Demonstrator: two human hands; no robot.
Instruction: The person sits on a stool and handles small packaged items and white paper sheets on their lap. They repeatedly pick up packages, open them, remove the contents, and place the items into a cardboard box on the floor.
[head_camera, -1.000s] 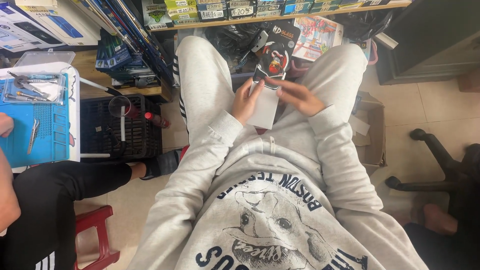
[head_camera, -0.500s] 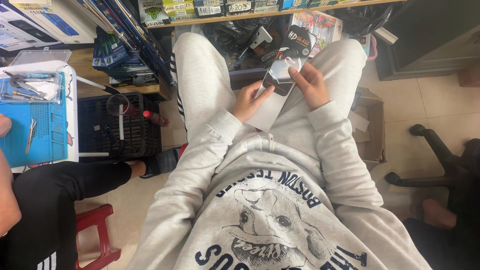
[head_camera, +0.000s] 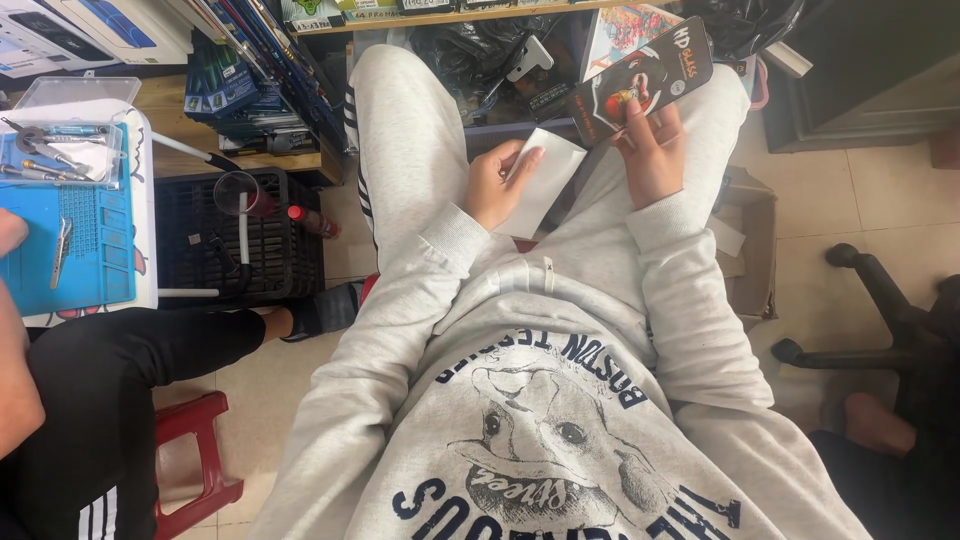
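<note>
Near the upper centre, the left hand (head_camera: 492, 188) pinches a white sleeve (head_camera: 543, 178); the right hand (head_camera: 652, 150) grips a black package (head_camera: 640, 80). Gripping edges only probably avoids smudges.

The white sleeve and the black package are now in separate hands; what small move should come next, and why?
Probably set the black package aside: the right hand holds it clear of the white sleeve, which the left hand grips alone, leaving no free fingers to open it.

A long black package (head_camera: 640, 82) with a red picture is raised beside a white sleeve (head_camera: 540, 180); blue boxes (head_camera: 225, 95) sit left.
</note>
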